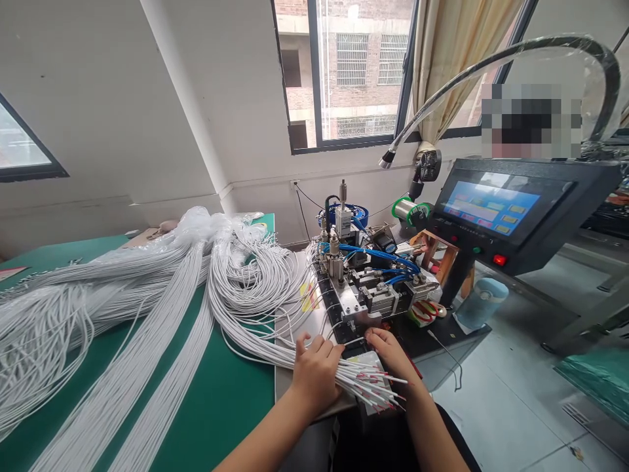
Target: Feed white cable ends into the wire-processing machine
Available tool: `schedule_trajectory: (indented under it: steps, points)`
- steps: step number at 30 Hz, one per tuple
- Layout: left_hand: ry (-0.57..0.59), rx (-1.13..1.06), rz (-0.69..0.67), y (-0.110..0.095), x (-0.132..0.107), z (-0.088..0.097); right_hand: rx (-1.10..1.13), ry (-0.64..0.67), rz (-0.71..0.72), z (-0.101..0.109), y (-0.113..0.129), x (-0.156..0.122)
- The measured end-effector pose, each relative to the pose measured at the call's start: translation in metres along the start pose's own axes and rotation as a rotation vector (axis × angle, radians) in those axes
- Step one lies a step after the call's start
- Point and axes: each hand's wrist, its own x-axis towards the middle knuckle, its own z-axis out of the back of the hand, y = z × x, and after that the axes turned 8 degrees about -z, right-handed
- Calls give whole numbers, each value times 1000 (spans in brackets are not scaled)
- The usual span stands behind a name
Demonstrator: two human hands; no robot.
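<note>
My left hand (317, 373) is closed around a bundle of white cables (260, 351). The loose ends of the bundle, with red tips, fan out to the right past my fingers toward my right forearm. At the front edge of the metal machine (361, 308), my right hand (386, 347) pinches the end of a single white cable (354, 340). That cable stretches between my two hands. The machine has metal cylinders and blue air tubes. Its working point near my right fingertips is too small to make out.
Thick bunches of white cables (171, 288) cover much of the green table (240, 400) at left. A control screen (491, 203) stands at right, with a blue container (484, 301) below it. A green-rimmed wire spool (410, 211) and a bent lamp (388, 157) are behind. Another person is beyond the screen.
</note>
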Motion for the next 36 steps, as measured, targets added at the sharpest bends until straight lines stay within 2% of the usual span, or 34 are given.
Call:
schedule_trajectory:
  steps: [13,20,30,36]
  points:
    - [33,-10,15,0,0,2,138,31,-69,-1,-3,1]
    - [90,-9,40,0,0,3,179,54,-75,-2,-4,-4]
    - [72,4,53,-2,2,8,64,-84,37,-3,-8,-20]
    - [74,36,110,-2,2,8,5,-168,80,14,-21,-37]
